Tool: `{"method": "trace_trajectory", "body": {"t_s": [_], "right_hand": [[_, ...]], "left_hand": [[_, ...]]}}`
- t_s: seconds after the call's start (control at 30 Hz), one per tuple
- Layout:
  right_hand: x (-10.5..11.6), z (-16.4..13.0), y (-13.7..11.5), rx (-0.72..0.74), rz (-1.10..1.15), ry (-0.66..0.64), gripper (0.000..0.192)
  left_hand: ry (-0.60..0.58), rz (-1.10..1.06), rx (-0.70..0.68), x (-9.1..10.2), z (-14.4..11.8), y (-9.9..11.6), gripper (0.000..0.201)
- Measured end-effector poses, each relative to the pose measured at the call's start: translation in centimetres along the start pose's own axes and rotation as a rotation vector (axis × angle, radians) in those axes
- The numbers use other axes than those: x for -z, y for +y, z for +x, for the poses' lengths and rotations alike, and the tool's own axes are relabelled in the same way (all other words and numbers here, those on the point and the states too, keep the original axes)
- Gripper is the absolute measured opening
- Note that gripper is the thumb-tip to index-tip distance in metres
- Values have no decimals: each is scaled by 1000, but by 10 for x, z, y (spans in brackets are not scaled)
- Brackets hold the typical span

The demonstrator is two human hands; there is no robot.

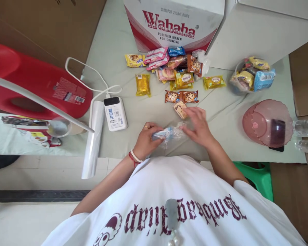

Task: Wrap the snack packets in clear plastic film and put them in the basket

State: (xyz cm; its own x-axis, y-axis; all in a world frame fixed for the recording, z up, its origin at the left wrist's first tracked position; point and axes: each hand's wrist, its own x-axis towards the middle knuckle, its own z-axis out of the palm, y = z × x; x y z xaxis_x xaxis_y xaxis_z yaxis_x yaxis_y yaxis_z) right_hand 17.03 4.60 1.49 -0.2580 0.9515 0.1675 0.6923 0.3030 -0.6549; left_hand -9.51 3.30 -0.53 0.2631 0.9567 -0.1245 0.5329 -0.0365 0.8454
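Note:
My left hand [147, 140] is closed on a small blue-and-white snack packet [162, 133], thumb on its near side. Crinkled clear plastic film [178, 131] stretches from the packet toward my right hand [199, 126]. The fingers of that hand are spread, its thumb tip at the film's edge; whether it touches the film I cannot tell. Just beyond its fingertips lies a pale snack piece with dark bits [180, 109]. Two brown cookie packets [181, 96] lie side by side behind that piece.
Behind is a pile of snack packets [176, 65] against a Wahaha carton [173, 27]. A filled clear bowl [236, 82] and a pink ribbed container [267, 123] stand right. Left are a white power bank [116, 114] with cable, a plastic film roll [93, 143] and a red jug [41, 82].

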Motion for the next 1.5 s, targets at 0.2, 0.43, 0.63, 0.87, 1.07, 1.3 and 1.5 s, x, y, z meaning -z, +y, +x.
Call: {"method": "trace_trajectory", "body": {"t_s": [0.2,0.43,0.63,0.87,1.07,1.3,1.5], "right_hand": [[-15,20,1,87,-40,-325,22],[-52,-11,-44,17,-17,-98,36],[-71,-21,-45,71,44,37,60],[-47,-25,-15,-63,-10,175,38],[-7,-20,-4,-88,98,131,40],[105,31,49,-156,-230,490,42],[235,143,165,-435,-572,352,83]], "left_hand": [[87,76,57,9,1,7,22],[217,363,117,-17,31,23,19],[181,53,115,-30,34,30,34],[-167,-288,-55,-25,13,50,71],[-325,-457,-190,-34,18,55,84],[-422,-461,-346,-36,30,72,75],[-296,-508,-62,-38,17,35,64]]}}
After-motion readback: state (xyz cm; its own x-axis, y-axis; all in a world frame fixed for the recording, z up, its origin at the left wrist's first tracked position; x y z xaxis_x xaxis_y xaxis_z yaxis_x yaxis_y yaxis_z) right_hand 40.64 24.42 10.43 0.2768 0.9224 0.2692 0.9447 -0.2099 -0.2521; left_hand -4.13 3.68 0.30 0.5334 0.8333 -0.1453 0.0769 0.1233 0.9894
